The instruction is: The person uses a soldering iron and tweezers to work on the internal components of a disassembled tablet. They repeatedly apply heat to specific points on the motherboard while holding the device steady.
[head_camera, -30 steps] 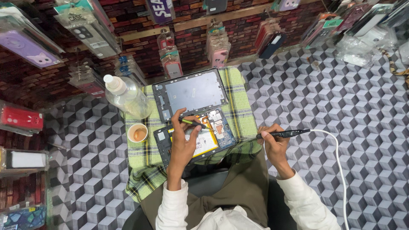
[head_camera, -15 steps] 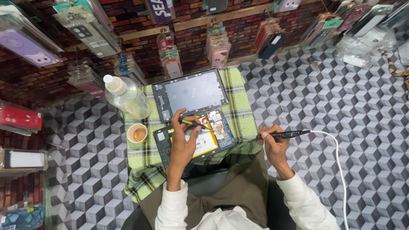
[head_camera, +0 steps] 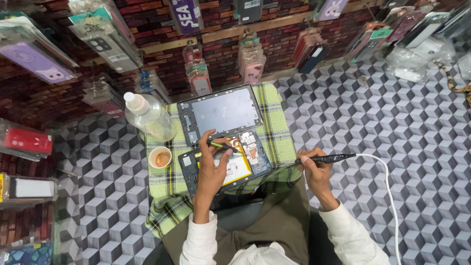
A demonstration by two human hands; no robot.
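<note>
Nothing has shifted in 1 second: the opened tablet [head_camera: 225, 164] lies on the green plaid cloth [head_camera: 167, 196] over the surface. The left hand [head_camera: 212, 169] keeps its fingers closed on a green-handled tool [head_camera: 223, 145] over the tablet, while the right hand [head_camera: 316, 172] stays closed around the corded soldering iron [head_camera: 326, 158] beside it, so the work sits paused.

Clear plastic bottle with white cap [head_camera: 148, 117] stands at the left edge of the green plaid cloth [head_camera: 272, 128], small paper cup [head_camera: 160, 158] with brownish contents just below it on the cloth. Grey cube-patterned surface [head_camera: 392, 127] all around, clear plastic bags [head_camera: 414, 61] at its far right. Brick-pattern wall [head_camera: 162, 64] behind, hung with packaged phone cases [head_camera: 105, 41], incl. a purple one [head_camera: 37, 61] and a red one [head_camera: 27, 141] at left.
</note>
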